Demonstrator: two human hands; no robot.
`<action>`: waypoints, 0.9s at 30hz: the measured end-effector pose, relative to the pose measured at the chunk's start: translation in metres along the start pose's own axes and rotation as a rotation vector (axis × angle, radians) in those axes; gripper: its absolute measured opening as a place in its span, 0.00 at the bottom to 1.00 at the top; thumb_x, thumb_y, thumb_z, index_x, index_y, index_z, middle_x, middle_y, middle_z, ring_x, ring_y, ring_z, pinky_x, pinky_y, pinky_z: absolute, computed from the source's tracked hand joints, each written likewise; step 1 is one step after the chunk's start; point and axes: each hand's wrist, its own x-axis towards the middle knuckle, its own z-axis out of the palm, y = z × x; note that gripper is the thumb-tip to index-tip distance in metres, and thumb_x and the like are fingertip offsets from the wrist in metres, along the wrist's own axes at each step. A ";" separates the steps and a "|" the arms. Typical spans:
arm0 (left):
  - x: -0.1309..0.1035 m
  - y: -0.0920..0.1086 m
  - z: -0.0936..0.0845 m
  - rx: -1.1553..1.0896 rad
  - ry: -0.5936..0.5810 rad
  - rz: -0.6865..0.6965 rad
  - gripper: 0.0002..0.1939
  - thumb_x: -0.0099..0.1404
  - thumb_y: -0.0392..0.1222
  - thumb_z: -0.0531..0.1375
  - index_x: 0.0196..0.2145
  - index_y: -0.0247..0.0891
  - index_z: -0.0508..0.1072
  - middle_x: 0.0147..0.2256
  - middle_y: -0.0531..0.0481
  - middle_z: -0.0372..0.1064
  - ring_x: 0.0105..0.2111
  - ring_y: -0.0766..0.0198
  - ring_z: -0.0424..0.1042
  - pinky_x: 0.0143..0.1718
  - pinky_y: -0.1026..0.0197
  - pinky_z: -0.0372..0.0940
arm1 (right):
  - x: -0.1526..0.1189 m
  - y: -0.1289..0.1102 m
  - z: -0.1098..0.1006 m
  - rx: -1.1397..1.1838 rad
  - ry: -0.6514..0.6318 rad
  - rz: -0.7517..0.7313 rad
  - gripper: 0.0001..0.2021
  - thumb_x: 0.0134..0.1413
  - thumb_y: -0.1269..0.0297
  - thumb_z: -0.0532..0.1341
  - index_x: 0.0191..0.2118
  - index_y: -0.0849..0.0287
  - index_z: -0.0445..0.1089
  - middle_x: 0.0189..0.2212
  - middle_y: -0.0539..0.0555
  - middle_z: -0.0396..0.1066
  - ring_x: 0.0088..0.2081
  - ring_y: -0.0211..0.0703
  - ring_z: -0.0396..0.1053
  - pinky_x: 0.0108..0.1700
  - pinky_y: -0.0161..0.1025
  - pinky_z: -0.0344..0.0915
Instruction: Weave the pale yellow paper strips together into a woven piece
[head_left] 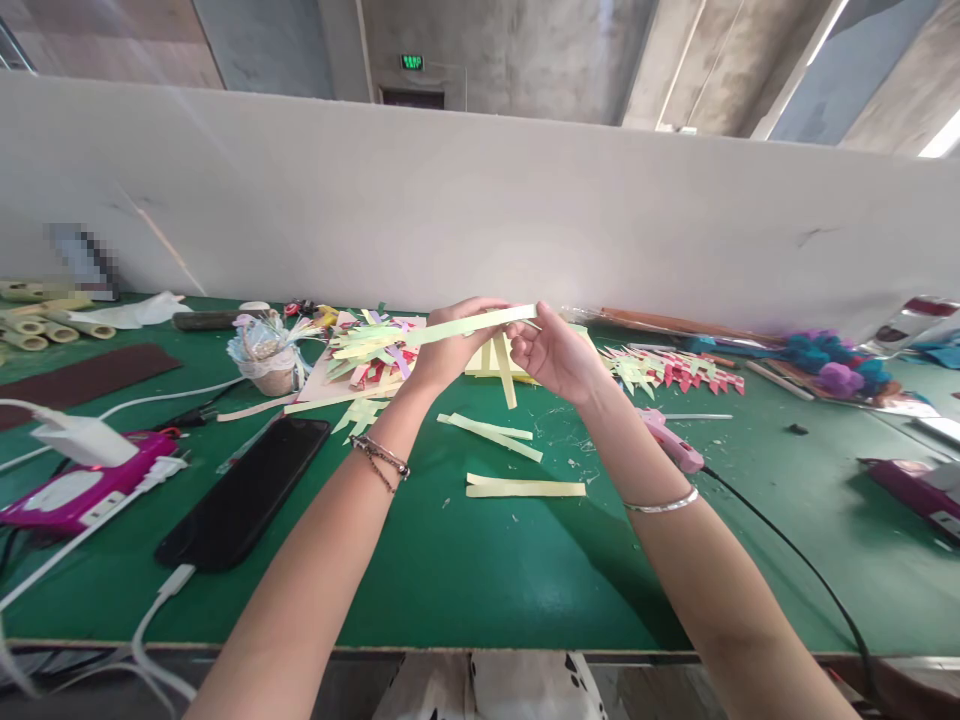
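Both of my hands are raised over the far middle of the table. A long pale yellow-green paper strip runs across between them. My left hand is closed around the strip, its palm side mostly turned away. At the strip's other end, my right hand pinches it between thumb and curled fingers. Another yellow paper strip hangs down between the hands; which hand it hangs from is hidden. Below them, a crossed pair of strips and a folded strip lie on the green table.
Left of my hands are a pile of cut paper pieces, a small wrapped pot, a black phone and a purple power strip. Red and green cut paper and a pink glue gun lie at right.
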 end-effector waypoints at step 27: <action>-0.004 -0.032 0.024 -0.465 -0.058 -0.263 0.21 0.51 0.50 0.64 0.41 0.36 0.72 0.27 0.52 0.72 0.26 0.66 0.71 0.27 0.66 0.64 | -0.004 0.000 -0.006 -0.658 -0.010 0.043 0.11 0.52 0.60 0.57 0.41 0.57 0.59 0.26 0.49 0.67 0.33 0.40 0.67 0.39 0.41 0.63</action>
